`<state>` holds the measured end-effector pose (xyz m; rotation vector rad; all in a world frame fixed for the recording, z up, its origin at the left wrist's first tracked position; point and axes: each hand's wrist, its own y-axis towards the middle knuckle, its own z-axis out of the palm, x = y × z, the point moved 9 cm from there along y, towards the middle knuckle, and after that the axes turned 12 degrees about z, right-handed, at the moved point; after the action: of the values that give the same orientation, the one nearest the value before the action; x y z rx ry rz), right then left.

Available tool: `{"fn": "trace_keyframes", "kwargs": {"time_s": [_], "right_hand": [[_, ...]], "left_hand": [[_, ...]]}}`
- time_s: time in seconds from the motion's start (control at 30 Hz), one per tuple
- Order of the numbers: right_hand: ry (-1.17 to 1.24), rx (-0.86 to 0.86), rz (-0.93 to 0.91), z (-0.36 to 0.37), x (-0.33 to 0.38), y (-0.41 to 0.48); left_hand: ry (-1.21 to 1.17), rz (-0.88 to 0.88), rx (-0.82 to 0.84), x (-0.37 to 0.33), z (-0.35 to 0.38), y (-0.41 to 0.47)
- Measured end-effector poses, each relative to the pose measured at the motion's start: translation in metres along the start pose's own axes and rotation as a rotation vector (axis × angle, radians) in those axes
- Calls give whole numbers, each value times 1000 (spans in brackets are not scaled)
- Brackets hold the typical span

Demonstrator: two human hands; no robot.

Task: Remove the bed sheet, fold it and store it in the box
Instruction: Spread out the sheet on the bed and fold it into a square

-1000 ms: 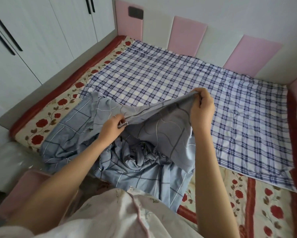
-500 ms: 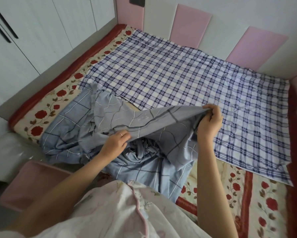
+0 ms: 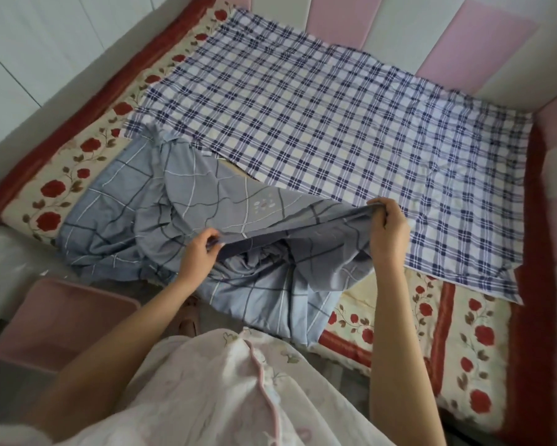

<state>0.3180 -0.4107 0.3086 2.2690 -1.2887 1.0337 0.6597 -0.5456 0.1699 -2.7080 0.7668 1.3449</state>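
A grey-blue bed sheet (image 3: 135,217) with thin grid lines lies crumpled at the near left part of the bed. My left hand (image 3: 200,252) pinches its edge near the middle of the heap. My right hand (image 3: 388,231) grips the same edge farther right, so a stretch of cloth hangs taut between both hands, just above the heap. A pink box (image 3: 61,320) stands on the floor at the lower left, beside the bed; its inside is blurred.
A blue-and-white checked sheet (image 3: 319,117) lies flat over the far and right part of the bed. Under it is a cream mat with red roses (image 3: 463,349). Pink and white padded panels (image 3: 489,49) line the walls; white wardrobe doors (image 3: 29,43) stand left.
Both hands have lowered and spread apart along the sheet's edge. My right hand moved right and down. The camera tilted down, bringing the pink box more into view.
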Motion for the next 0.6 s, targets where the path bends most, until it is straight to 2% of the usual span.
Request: {"fn": "trace_keyframes", "kwargs": {"time_s": [0.1,0.23,0.37,0.5,0.6], "right_hand": [[-65,30,-61,2,17,1],[-83,59,-184,6,55,-2],[-88,75,-289,13,101,-10],[-45,103,-468,20,150,-29],[-12,118,-556,19,176,-46]], "left_hand": [[46,-21,-72,0,-21,12],[233,92,-217,-13,-49,16],[454,250,-159,-37,-39,7],[401,464,-83,-83,-6,2],[343,440,-124,-108,-6,20]]}}
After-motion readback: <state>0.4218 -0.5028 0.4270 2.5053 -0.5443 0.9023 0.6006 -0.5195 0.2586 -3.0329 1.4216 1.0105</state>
